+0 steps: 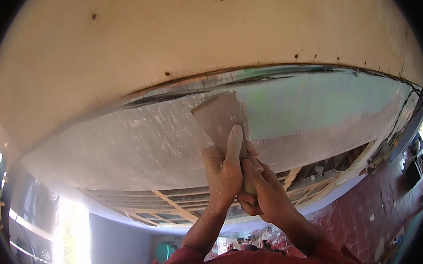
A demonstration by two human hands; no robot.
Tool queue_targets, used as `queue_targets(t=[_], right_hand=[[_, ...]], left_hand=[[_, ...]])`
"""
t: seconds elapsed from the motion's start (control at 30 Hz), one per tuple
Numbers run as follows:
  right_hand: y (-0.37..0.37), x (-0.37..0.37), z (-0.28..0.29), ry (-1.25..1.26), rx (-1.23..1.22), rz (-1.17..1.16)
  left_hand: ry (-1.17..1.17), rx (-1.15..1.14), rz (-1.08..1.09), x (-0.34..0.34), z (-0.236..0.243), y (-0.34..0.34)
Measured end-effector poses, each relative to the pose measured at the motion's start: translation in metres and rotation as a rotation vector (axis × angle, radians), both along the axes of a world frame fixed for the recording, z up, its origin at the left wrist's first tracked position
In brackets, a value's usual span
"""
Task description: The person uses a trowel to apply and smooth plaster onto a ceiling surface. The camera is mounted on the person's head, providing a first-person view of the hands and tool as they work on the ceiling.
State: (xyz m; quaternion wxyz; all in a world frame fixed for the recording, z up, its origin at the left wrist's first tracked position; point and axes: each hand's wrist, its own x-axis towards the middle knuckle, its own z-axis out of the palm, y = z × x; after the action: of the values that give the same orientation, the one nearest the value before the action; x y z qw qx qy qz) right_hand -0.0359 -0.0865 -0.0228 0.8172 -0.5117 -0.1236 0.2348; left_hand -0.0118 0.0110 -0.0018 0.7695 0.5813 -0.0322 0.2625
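Note:
Both my hands are on one wide scraper, raised against a plaster wall band (pixel 138 142). The scraper's flat blade (pixel 217 114) points up and slightly left, dusty and grey-brown. My left hand (pixel 226 169) is closed around the lower part of the blade, its thumb stretched along the face. Around the greenish handle, my right hand (pixel 266 191) is wrapped just below and right of the left one. The blade lies by the border between bare grey plaster and green paint (pixel 314 107). White dust speckles both hands and forearms. Fingers behind the scraper are hidden.
A tan panel with screw heads (pixel 217 30) spans the top of the view. Below the plaster, wooden battens (pixel 173 204) show in an open framework. Loose cables (pixel 401 112) hang at the right. Red floor tiles (pixel 356 218) lie lower right, and a green round container (pixel 165 251) stands below.

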Motion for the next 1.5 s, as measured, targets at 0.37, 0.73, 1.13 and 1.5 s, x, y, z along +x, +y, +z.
queue_targets(t=[0.37,0.73,1.13,1.5], right_hand=[[-0.005,0.008,0.016,-0.079,-0.026,0.021],[0.002,-0.001,-0.009,-0.082,-0.071,-0.035],[0.005,-0.005,-0.015,-0.156,-0.108,-0.057],[0.006,0.002,-0.038,-0.09,-0.018,-0.019]], left_hand=[[0.008,-0.02,-0.104,0.002,0.012,0.006],[0.025,-0.017,-0.079,0.0,-0.012,0.005],[-0.012,0.116,0.035,0.0,-0.019,0.009],[0.135,-0.032,-0.098,-0.001,-0.035,0.008]])
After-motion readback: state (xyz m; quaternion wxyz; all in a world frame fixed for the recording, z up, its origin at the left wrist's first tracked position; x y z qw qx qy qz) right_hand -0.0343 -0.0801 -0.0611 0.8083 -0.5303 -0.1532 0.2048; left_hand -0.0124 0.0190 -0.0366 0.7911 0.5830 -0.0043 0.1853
